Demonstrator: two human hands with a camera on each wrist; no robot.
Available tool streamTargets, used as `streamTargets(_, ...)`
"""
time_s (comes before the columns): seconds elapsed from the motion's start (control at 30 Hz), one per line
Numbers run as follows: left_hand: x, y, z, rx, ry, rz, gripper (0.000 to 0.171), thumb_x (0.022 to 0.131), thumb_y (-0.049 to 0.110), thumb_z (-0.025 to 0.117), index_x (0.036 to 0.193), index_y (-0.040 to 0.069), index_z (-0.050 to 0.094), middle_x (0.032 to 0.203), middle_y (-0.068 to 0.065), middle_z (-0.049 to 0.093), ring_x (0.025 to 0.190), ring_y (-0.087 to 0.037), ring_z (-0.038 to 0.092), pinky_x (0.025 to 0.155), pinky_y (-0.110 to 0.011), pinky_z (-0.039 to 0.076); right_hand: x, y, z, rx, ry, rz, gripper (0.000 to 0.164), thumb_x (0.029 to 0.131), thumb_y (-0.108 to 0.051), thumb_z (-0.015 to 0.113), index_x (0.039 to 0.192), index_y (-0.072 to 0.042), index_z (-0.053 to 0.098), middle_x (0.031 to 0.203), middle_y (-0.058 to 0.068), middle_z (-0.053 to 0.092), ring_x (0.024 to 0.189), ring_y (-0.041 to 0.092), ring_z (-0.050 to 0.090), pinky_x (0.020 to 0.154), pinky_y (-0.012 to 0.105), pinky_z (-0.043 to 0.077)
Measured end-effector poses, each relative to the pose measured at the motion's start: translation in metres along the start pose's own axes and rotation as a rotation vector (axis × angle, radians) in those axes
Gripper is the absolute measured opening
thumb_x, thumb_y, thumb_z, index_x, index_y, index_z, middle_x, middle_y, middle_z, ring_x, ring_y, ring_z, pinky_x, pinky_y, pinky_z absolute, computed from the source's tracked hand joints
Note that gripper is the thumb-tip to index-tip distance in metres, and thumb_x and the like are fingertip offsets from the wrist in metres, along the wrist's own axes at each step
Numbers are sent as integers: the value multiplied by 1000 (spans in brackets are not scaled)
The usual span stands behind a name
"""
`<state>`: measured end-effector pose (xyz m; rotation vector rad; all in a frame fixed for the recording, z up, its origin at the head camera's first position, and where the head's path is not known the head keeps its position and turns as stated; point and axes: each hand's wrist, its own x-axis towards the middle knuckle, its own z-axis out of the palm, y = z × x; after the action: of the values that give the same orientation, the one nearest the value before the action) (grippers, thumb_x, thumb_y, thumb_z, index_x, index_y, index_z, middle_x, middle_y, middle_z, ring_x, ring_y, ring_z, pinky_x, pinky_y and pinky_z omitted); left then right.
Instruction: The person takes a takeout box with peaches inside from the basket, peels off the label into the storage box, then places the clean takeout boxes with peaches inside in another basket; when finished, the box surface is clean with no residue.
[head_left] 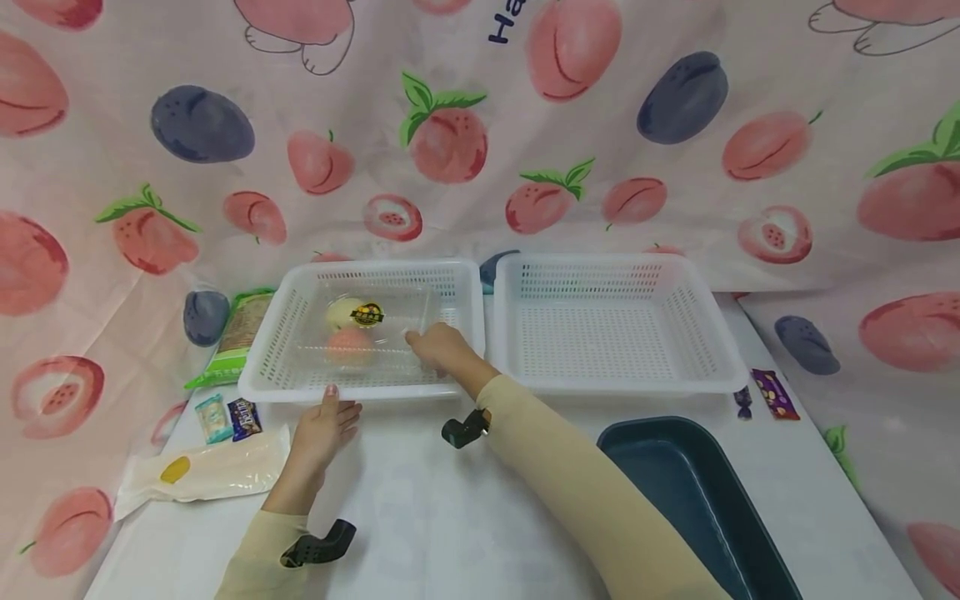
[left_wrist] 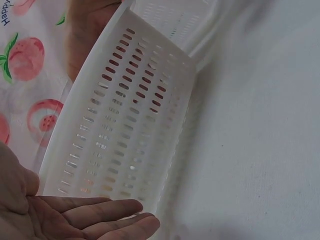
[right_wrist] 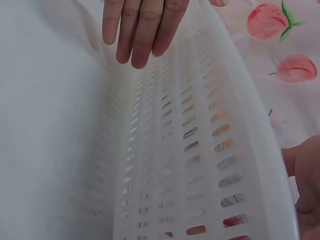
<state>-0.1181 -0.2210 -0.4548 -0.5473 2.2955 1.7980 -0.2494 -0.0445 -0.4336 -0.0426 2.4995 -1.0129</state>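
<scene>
A clear plastic box [head_left: 401, 304] lies inside the left white basket [head_left: 300, 392]. It holds a pale yellow round item [head_left: 341, 313] and a peach-coloured one [head_left: 350, 347], under a black and gold sticker [head_left: 367, 314]. My right hand [head_left: 447, 350] grips the box's right end, its fingers partly hidden behind the basket wall in the wrist views. At the basket's front, my left hand [head_left: 322, 433] has its thumb up by the rim. Its straight fingers [left_wrist: 100, 217] lie by the slotted front wall.
Right of this basket stands a second white basket [head_left: 618, 387], with a dark blue tray [head_left: 675, 467] in front. A green bag [head_left: 240, 337], small snack packets [head_left: 214, 419] and a cream-coloured pack [head_left: 210, 471] lie left. Purple wrapped sweets [head_left: 776, 394] lie far right.
</scene>
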Motion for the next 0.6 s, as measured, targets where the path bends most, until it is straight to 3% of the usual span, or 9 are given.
streamTargets(0.13,0,0,0,8,1,2,81,115,45,12,146,-26,36,151,-40,41,145,-50,41,118,-54,40,0,1,1,61,5,6,60,109,-48,48,137,3,60,116,16,70,92,25,69,78,36,63)
streamTargets(0.37,0,0,-1,1,-2,4,80,115,44,12,146,-26,35,152,-41,40,146,-51,40,119,-54,39,0,1,0,203,13,25,59,107,-48,51,135,3,60,87,9,64,67,18,63,59,25,49)
streamTargets(0.6,0,1,-1,12,-5,8,78,116,42,12,146,-26,36,151,-41,40,145,-51,41,119,-54,39,-2,-1,-2,232,31,26,56,107,-47,52,131,2,62,85,8,65,65,18,67,57,23,49)
